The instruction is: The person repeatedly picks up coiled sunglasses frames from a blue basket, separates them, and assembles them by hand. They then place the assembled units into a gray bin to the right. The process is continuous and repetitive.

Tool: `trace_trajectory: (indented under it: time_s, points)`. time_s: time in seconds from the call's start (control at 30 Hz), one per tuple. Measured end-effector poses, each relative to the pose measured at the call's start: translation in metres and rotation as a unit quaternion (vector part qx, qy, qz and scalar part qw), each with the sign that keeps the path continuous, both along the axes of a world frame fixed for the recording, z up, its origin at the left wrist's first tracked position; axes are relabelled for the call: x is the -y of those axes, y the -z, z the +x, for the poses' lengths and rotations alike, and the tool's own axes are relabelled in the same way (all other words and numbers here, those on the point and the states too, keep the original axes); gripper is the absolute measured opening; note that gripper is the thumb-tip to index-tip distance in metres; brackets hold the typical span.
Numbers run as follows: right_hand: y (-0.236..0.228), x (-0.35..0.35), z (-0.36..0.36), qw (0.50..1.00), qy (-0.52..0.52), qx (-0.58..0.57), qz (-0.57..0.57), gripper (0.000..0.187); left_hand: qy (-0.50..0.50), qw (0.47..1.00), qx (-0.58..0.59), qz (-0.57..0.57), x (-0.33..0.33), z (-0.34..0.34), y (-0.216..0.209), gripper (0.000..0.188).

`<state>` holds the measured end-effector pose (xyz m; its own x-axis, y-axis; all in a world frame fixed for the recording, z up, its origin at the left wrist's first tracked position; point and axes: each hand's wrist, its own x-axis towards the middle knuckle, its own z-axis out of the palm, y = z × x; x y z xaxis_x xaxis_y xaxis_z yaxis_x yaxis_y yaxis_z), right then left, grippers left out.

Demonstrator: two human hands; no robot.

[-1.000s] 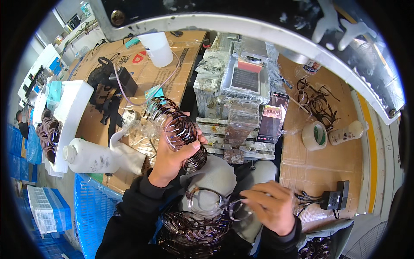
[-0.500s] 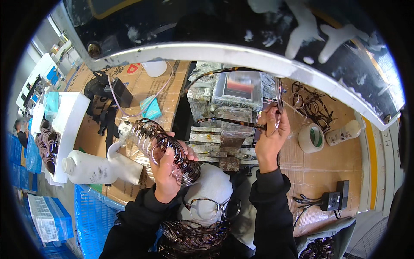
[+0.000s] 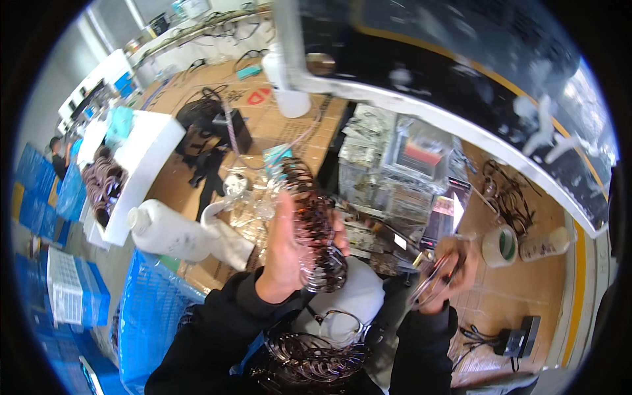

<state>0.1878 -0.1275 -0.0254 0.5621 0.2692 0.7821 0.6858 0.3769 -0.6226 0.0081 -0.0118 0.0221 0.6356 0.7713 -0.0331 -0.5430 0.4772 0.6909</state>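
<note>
Brown, shiny plastic-looking rims are seen in the long, curved stack of glasses frames [image 3: 313, 227], which is held up by the left hand [image 3: 283, 253], just left of the middle. It is hugged between the thumb on its left side and the bent fingers on its right. One thin brown glasses frame [image 3: 431, 273] seems to be pinched by the right hand [image 3: 461, 266] on the right, but just where it is pinched cannot be told through the blur.

Each frame is probably light, stiff and a bit slippery, and its thin arms could be snapped or scratched. A single frame is best picked up by the bridge or thick rim; the stack is best hugged around its middle.

Red and dark print can be seen on the brown cardboard sheet [image 3: 259, 131] on the far left. Small marks are shown on the white plastic bottle [image 3: 545, 245] on the right, too blurred to be read. No brand is made out on the frames.
</note>
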Motion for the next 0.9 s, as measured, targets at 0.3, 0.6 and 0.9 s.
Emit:
trace_trajectory:
  time_s: [0.3, 0.6, 0.9]
  points:
    - [-0.032, 0.014, -0.039, 0.945, 0.031, 0.303, -0.116, 0.051, 0.046, 0.998, 0.037, 0.001, 0.009, 0.006, -0.008, 0.073]
    - [-0.031, 0.007, -0.056, 0.953, -0.053, 0.240, -0.174, 0.057, 0.022, 0.970, -0.011, 0.241, 0.018, 0.009, -0.006, 0.066]
    - [-0.031, 0.069, -0.032, 0.850, -0.189, 0.029, -0.491, 0.026, 0.035, 0.966, -0.136, 0.216, -0.006, -0.010, -0.002, 0.053]
